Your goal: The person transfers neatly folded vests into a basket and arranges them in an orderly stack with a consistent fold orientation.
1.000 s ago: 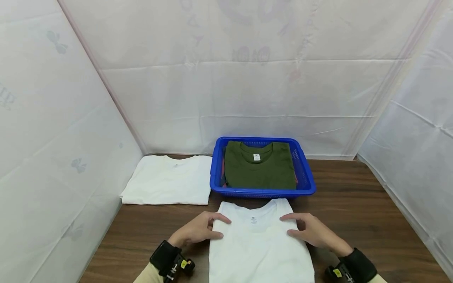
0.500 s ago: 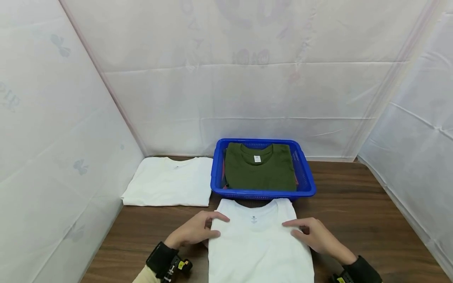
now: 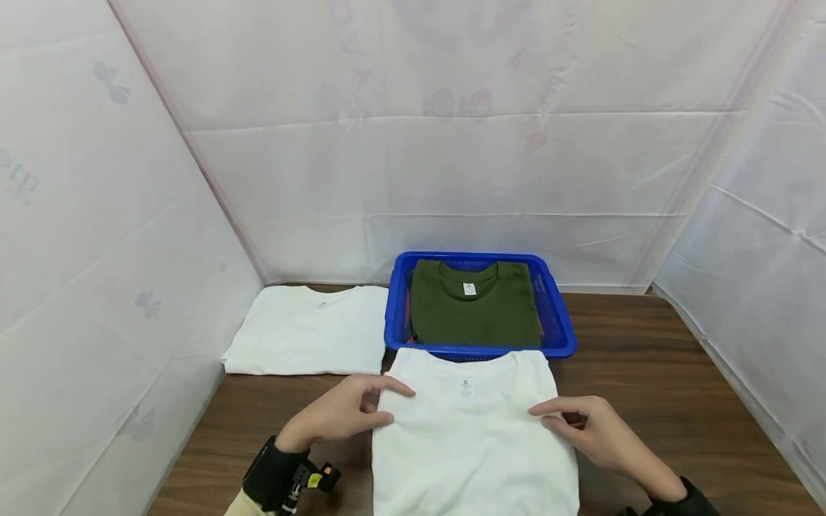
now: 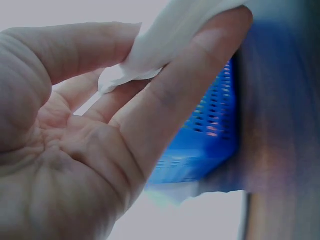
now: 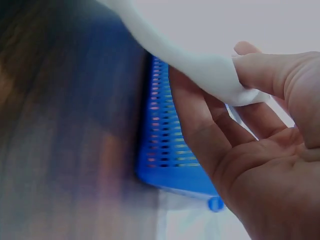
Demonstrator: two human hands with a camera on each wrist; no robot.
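— While your thumb and fingers [image 4: 200, 75] pinch the left edge of the white T-shirt [image 3: 474, 430], what does your left hand [image 3: 342, 416] feel?

— Thin, limp cloth, I'd judge. Your left wrist view shows the corner of the fabric caught between thumb and forefinger, folding over itself. Your right hand [image 3: 590, 430] does the same on the opposite edge; its fingers [image 5: 200, 115] are under the cloth and the thumb is on top.

— Where does the shirt lie?

— It lies flat on the wooden table [image 3: 677, 387] straight in front of you, collar and label away from you. Its far edge is just at the near wall of the blue basket [image 3: 560, 326], possibly overlapping it. Your hands hold it just below the shoulders, one on each side.

— How will it handle?

— Light and soft, with no stiffness of its own, so it will likely sag wherever you don't support it. It isn't fragile or slippery. Holding both side edges level, as you do now, looks right to me, since a one-sided hold would probably let the folds slide open.

— And around it?

— A folded green shirt [image 3: 474, 308] sits in the basket. Another folded white shirt [image 3: 310, 330] lies on the table left of the basket, well apart from your hands.
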